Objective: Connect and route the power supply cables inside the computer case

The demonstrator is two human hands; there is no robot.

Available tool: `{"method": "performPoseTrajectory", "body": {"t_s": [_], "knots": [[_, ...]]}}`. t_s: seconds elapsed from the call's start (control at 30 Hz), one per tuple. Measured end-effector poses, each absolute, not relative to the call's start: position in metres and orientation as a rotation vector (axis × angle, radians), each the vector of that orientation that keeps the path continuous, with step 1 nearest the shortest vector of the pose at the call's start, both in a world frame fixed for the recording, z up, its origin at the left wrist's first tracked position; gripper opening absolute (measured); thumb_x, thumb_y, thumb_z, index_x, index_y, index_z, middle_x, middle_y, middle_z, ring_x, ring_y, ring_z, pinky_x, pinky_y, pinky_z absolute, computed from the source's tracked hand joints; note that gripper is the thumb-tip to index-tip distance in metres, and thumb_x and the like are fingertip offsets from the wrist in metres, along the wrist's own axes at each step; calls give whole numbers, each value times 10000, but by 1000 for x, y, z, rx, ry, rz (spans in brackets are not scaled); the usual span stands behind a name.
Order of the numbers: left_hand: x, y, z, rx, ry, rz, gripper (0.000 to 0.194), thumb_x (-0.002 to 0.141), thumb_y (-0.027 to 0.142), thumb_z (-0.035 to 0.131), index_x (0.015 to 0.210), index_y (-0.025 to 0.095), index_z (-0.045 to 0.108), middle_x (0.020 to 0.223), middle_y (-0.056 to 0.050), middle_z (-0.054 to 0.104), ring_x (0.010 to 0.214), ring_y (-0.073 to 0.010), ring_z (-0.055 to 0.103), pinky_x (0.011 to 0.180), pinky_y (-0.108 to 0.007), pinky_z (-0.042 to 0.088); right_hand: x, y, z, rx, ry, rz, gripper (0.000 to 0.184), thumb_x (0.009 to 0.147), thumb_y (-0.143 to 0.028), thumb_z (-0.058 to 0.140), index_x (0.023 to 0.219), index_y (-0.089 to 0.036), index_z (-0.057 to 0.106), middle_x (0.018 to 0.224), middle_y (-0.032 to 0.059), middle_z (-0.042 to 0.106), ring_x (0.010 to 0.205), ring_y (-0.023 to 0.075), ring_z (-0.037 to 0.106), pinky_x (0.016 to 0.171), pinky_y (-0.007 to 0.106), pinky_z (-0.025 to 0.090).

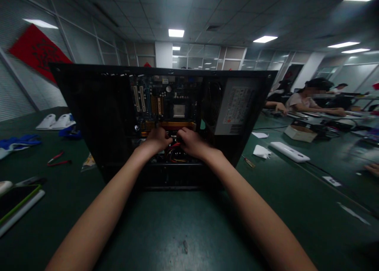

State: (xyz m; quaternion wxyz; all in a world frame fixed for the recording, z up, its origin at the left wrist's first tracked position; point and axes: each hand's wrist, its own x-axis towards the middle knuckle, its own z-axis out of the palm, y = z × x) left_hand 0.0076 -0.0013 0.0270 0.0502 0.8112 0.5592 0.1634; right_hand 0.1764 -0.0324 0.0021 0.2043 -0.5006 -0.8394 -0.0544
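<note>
R hand point(192, 141) is covering part of the red cables point(174, 145); L hand point(159, 140) is looking blurred at the fingertips, exact grip not showing. PSU label point(237, 105) is showing print too small to read; green-edged device point(20, 202) is running off L edge; co-worker's hand point(373, 169) is partly showing at R edge.

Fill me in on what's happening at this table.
A person has both hands inside an open computer case that stands on the green table. The left hand and right hand are close together at the lower part of the circuit board, by some red cables; whether the fingers grip one is too dark to tell. The power supply sits in the case's upper right, and a screwdriver lies on the table to the right.
</note>
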Motion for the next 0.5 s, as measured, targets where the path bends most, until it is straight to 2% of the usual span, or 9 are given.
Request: {"method": "performPoseTrajectory", "body": {"t_s": [0.2, 0.5], "knots": [[13, -4, 25, 2471, 1734, 492, 221, 818, 285, 586, 793, 142, 752, 705, -112, 731, 675, -225, 671, 600, -290, 424, 178, -30, 0, -1363, -2353, -172, 203, 850, -70, 536, 1035, -138, 588, 1104, 101, 575, 970, 199, 559, 752, 280, 410], [18, -8, 19, 2497, 1816, 472, 261, 831, 321, 565, 843, 157, 768, 864, -150, 761, 809, -278, 707, 650, -311, 459, 178, -26, -1, -1394, -2339, -188, 207, 846, -60, 558, 1035, -137, 592, 1107, 101, 577, 970, 197, 563, 727, 269, 407]]}}
